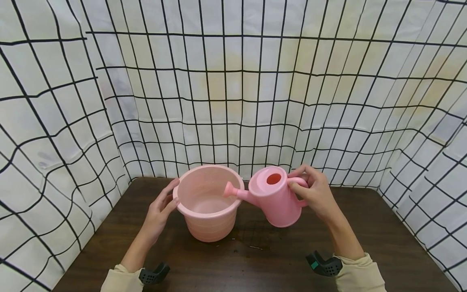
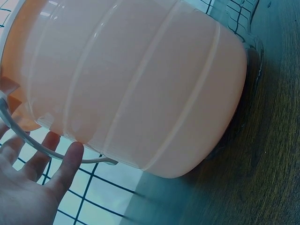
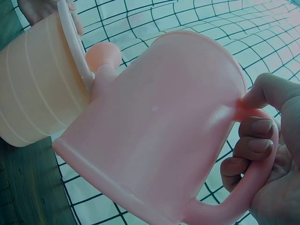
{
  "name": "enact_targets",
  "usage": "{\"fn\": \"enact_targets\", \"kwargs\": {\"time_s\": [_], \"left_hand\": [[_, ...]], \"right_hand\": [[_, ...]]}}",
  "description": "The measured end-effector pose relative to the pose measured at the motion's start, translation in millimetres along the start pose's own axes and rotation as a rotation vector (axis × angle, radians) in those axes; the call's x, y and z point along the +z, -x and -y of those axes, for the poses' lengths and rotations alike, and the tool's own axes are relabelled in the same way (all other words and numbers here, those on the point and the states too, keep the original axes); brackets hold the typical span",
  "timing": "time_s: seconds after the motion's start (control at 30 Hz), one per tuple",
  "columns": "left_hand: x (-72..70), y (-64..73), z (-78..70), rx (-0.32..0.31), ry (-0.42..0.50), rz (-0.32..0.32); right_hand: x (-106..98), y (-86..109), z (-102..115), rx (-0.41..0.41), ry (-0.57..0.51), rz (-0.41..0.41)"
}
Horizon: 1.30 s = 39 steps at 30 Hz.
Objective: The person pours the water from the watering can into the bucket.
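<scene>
Nearest, at seven and five o'clock in the head view, are two pale sleeves (image 1: 359,275), each with a dark wrist device (image 1: 154,275) beside its cuff. Under everything spreads a dark brown wooden table (image 1: 277,271), with small wet spots (image 1: 255,247) glinting near the middle, at about five o'clock from the bucket.

The left hand (image 1: 158,213) is at the bucket's nine o'clock side, unclenched: its fingers and thumb are spread apart, their tips resting against the rim. In the left wrist view a thin pale strip (image 2: 91,160) curves away from the bucket's side and passes by those fingers. The right hand (image 1: 315,192) is grasping the watering can by its handle (image 3: 255,187), the fingers curled through the loop and the thumb lying near the top.

The bucket (image 1: 211,227), pale pink and ringed with faint ridges, stands upright on the table, a little toward seven o'clock from the middle of the head view. At its three o'clock is the brighter pink watering can (image 1: 279,207) — tilted toward the bucket and apparently lifted off the wood. Its spout (image 1: 248,196) crosses the bucket's rim, pointing to about ten o'clock; whether the two touch is unclear. The flared rose (image 1: 230,189) shows inside the rim's outline, and the can's top opening (image 1: 273,179) faces the head camera.

Farthest, from nine o'clock round through twelve to three, hangs white cloth (image 1: 233,89) with a black grid and yellowish patches.
</scene>
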<state>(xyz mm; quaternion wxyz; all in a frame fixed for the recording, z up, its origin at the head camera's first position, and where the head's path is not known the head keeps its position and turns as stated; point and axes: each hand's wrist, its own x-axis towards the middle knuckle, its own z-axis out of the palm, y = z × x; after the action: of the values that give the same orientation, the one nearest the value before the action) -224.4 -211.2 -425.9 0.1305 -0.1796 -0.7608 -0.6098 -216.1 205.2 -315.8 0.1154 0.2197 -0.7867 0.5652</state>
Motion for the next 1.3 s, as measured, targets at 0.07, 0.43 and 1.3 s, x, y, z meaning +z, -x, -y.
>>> {"fn": "enact_targets", "kwargs": {"time_s": [0.07, 0.43, 1.3], "left_hand": [[0.2, 0.0, -0.4, -0.002, -0.002, 0.001], [0.6, 0.8, -0.4, 0.008, 0.000, -0.004], [0.6, 0.5, 0.1, 0.006, -0.006, -0.007]], "right_hand": [[-0.1, 0.1, -0.2, -0.003, 0.004, -0.001], [0.0, -0.4, -0.4, 0.006, 0.002, -0.005], [0.0, -0.4, 2.7, 0.023, 0.013, -0.005]]}}
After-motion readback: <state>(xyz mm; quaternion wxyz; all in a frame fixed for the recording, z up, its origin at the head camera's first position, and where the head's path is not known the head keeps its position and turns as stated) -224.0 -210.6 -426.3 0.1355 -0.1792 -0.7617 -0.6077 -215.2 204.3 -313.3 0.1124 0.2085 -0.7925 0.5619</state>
